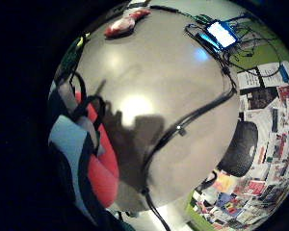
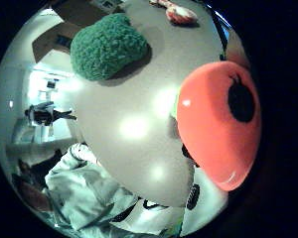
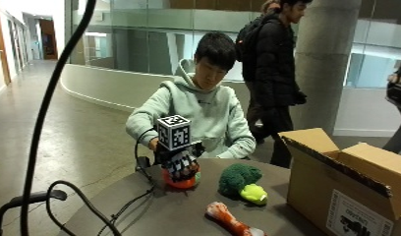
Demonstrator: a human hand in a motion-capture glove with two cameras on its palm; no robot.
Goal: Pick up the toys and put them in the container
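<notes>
Gloved right hand (image 3: 181, 166) grasps a round orange-red tomato toy (image 3: 182, 183) with a dark stem patch, just above the bench (image 3: 161, 211). Green broccoli toy (image 3: 240, 181) lies nearby, pale stalk toward the cardboard box (image 3: 348, 187).

Round grey surface (image 3: 174, 211), glossy, reflecting overhead lights. Lying directly on it: green broccoli plush (image 3: 240, 179) with a yellow-green stem end, just beside the hand (image 3: 181, 164) on its thumb side; red-and-white bone-shaped toy (image 3: 230, 221), farther from the hand, past the broccoli plush; open cardboard container (image 3: 348, 187), well apart from the hand, beyond both toys. Orange tomato toy (image 3: 181, 183) directly beneath the hand, contact with the surface uncertain.
</notes>
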